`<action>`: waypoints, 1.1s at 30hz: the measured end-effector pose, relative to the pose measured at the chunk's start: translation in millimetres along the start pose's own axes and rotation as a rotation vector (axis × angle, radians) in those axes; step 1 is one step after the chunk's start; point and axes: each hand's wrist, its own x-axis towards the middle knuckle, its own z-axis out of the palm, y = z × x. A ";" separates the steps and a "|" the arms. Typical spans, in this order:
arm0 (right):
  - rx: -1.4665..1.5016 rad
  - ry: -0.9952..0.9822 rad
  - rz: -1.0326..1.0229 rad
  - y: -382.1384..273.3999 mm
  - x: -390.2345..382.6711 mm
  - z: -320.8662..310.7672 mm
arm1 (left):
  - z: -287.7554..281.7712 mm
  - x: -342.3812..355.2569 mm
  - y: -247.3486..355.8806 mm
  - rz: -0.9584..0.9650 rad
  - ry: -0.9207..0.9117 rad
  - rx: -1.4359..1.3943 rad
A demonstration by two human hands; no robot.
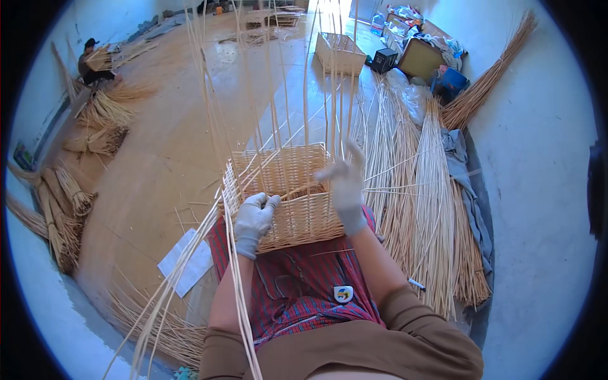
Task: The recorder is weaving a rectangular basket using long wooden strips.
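A half-woven, rectangular wicker basket [297, 218] rests on my lap, with long upright willow rods [306, 95] rising from its walls. My left hand [255, 218], in a pale work glove, is closed on the near rim at its left corner, thumb pointing along a brown wicker strand [297, 190]. That strand runs right along the rim. At the near right corner my right hand [347, 190], also gloved, is raised among the rods. Motion blurs it, but its finger and thumb look apart. Loose pale rods [190, 256] stretch from the basket's left side down past my left forearm.
Long bundles of peeled rods [421, 221] lie to the right, beside the wall. More bundles [60, 215] lie at the left, where a person [95, 63] sits farther back. A white paper sheet [187, 261] lies on the floor. Another basket [340, 54] stands ahead.
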 end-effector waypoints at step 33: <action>0.002 -0.133 0.377 -55.1 -23.0 137.3 | -26.0 -64.8 -61.7 0.212 0.447 0.227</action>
